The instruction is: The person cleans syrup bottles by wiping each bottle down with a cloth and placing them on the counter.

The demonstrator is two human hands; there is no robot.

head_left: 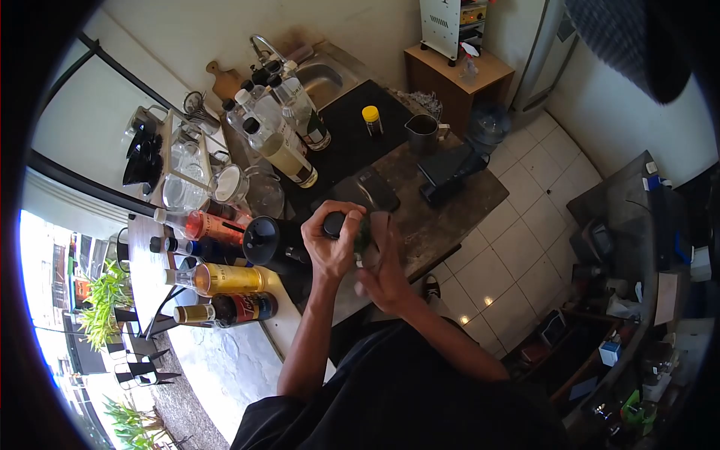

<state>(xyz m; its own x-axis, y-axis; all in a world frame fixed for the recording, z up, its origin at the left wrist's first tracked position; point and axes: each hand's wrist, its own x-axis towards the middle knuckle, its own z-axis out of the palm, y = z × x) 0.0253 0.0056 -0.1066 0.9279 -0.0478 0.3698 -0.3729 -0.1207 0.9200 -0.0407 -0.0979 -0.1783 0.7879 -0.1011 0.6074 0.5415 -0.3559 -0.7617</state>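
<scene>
In the middle of the head view my left hand (328, 238) is closed around a container with a round black top (334, 224). A dark green patch (364, 235) shows between my hands; whether it belongs to that container I cannot tell. My right hand (384, 268) is close beside it, its fingers stretched out and the thumb apart, somewhat blurred by motion. A black lidded canister (262, 240) stands just left of my left hand. Beyond my hands, a dark flat device (377, 187) lies on the counter (480, 199).
Several clear bottles (281, 154) stand near the sink (319, 82). A yellow-capped tube (371, 120), a metal pitcher (421, 135) and a black stand (450, 174) occupy the counter. Syrup bottles (229, 278) and glass jars (262, 193) line the left side. Shelves (585, 334) are at right.
</scene>
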